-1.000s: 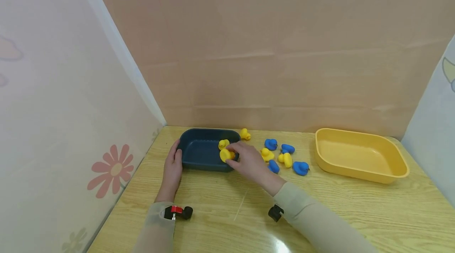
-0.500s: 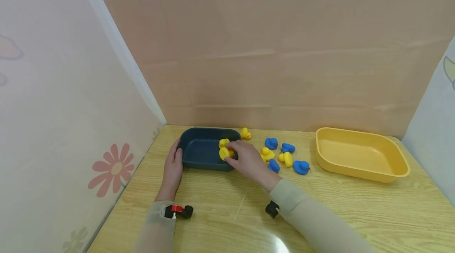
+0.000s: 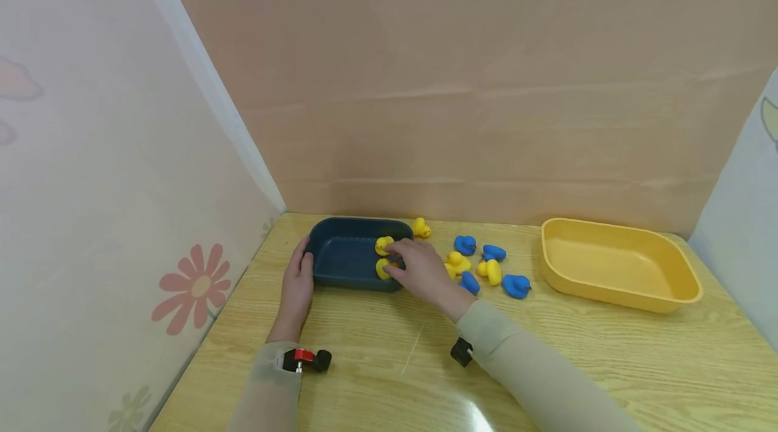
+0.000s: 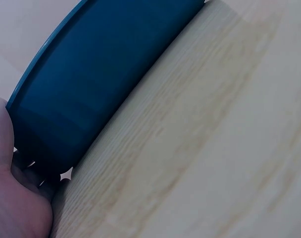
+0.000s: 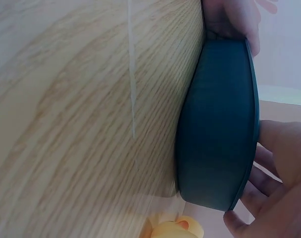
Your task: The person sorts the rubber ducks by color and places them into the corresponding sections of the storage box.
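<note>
A dark blue tub (image 3: 343, 281) stands at the left of the table. My left hand (image 3: 296, 280) grips its left end, with the thumb at the rim in the left wrist view (image 4: 12, 183). My right hand (image 3: 425, 273) reaches over the tub's right end, thumb and fingers spread apart. Just below its fingertips a yellow rubber duck (image 3: 383, 268) lies tipped inside the tub. Another yellow rubber duck (image 3: 383, 245) sits behind it in the tub. In the right wrist view the fingers hang over the rim of the tub (image 5: 217, 124).
Several blue rubber ducks (image 3: 516, 286) and yellow rubber ducks (image 3: 458, 262) lie right of the tub. One yellow duck (image 3: 421, 227) is behind its right corner. A yellow tub (image 3: 614, 291) stands at the right. Walls rise at the left and the back.
The yellow duck that my right hand held over the tub has gone down inside it, and the fingers have parted from it. My left hand stays on the tub.
</note>
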Motion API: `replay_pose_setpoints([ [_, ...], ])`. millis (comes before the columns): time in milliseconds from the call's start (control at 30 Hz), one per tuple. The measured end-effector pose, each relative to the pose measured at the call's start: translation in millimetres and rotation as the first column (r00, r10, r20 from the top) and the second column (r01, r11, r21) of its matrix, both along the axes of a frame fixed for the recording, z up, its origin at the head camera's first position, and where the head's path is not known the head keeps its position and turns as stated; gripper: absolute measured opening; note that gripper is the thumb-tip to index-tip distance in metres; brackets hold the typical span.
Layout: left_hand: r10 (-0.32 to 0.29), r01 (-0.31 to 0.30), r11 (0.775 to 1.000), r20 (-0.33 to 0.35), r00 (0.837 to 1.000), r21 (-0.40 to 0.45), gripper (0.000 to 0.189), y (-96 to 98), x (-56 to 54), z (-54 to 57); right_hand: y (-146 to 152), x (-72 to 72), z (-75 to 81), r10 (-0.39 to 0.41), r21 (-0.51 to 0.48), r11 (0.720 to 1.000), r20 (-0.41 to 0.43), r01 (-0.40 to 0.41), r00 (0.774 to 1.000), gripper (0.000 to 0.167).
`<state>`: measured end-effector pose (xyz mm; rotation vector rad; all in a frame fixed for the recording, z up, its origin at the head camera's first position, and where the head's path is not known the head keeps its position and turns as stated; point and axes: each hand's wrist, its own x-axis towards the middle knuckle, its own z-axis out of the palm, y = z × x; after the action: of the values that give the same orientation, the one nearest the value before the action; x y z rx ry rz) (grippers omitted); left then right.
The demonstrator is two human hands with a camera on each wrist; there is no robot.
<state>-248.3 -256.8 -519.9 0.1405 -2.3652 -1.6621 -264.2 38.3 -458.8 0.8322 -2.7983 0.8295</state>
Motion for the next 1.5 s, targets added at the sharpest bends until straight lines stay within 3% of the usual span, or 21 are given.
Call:
replay_pose_setpoints([
  [267,-0.003,0.003,1.0,0.002,1.0,-0.004,0.056,-0.2,-0.2,0.6,12,-5.7,0.8,-0.054,-0.079,0.995,0.0,0.054,0.999,0.043],
  [667,-0.001,0.001,1.0,-0.005,1.0,0.004,0.055,0.3,-0.8,-0.3,53,-37.5,5.9,-0.192,-0.172,0.967,-0.004,0.188,0.981,0.049],
  [1000,0.012,-0.012,1.0,0.0,1.0,0.009,0.055,1.0,-3.4,-1.5,69,-55.2,-1.2,-0.163,-0.114,0.979,0.066,0.169,0.985,0.057],
  [1500,0.016,-0.016,1.0,-0.009,1.0,0.018,0.054,0.9,-4.2,-3.7,61,-67.7,-8.6,-0.102,-0.055,0.992,0.188,0.114,0.977,0.061],
])
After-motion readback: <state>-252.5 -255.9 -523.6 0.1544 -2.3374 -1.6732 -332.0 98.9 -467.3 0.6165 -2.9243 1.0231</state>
